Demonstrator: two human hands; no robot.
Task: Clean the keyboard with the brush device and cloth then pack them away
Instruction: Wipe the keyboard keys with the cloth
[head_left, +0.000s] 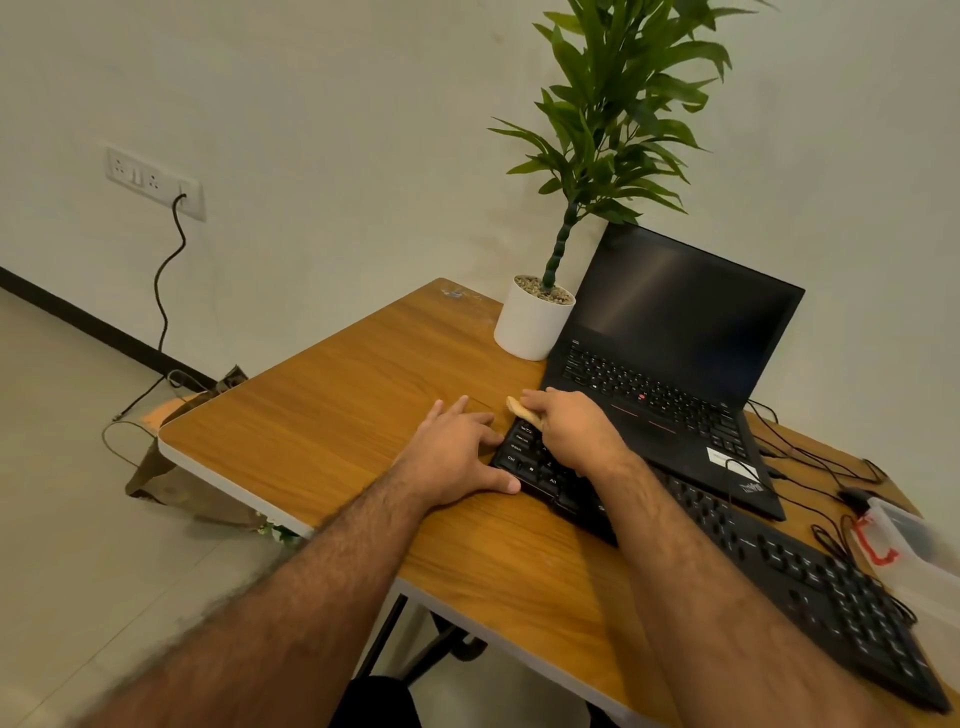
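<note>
Keyboard (779, 566) cleaning is our step in hand: it lies along the desk (363, 395) in front of the laptop (675, 364). Our left hand (457, 457) lies open, steadying its left end; our right hand (571, 431) closes on a small tan tool (522, 410), probably the brush device. Next, we judge, comes working rightward along the keys.
</note>
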